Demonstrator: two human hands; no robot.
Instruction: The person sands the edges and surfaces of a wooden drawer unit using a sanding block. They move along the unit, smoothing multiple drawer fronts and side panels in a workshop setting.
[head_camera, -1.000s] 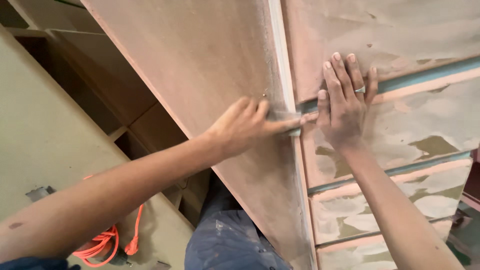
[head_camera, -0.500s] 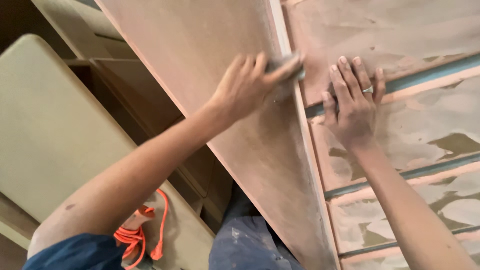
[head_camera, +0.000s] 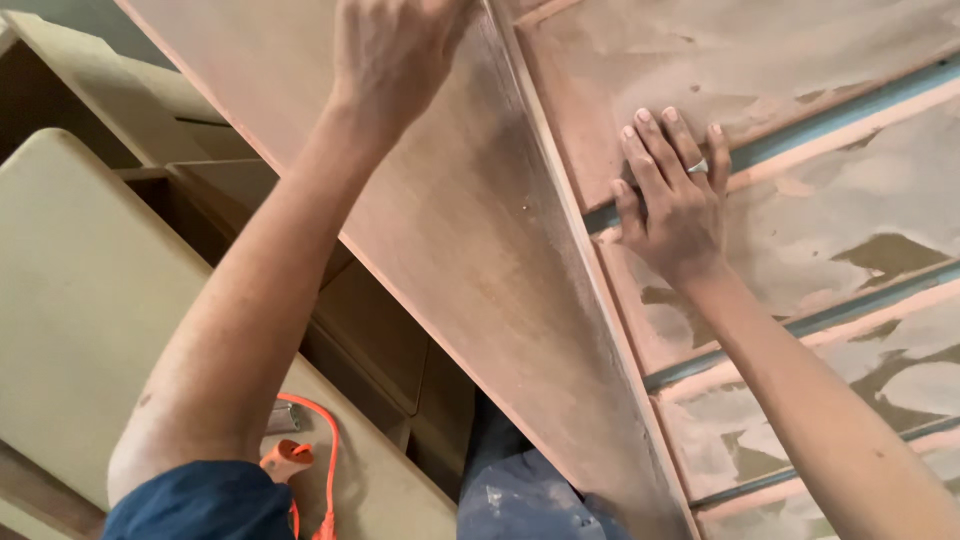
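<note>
A tall reddish-brown wooden panel (head_camera: 480, 260), dusty and dull, runs from upper left to lower right. My left hand (head_camera: 395, 60) reaches up along its narrow front edge (head_camera: 560, 200); the fingers run off the top of the frame, so I cannot see what they hold. My right hand (head_camera: 675, 205), with a ring (head_camera: 700, 167) on one finger, lies flat with fingers stretched on a drawer front (head_camera: 820, 220) patched with pale filler. It rests over a bluish gap between two fronts and holds nothing.
A beige board (head_camera: 80, 300) lies at the left, with an orange cable and plug (head_camera: 320, 440) on it. Dark open cabinet compartments (head_camera: 370, 330) sit below the panel. My dusty blue trousers (head_camera: 510, 500) show at the bottom.
My left hand has slid up the panel's front edge, from beside my right hand to the top of the frame. The right hand has stayed flat in the same place.
</note>
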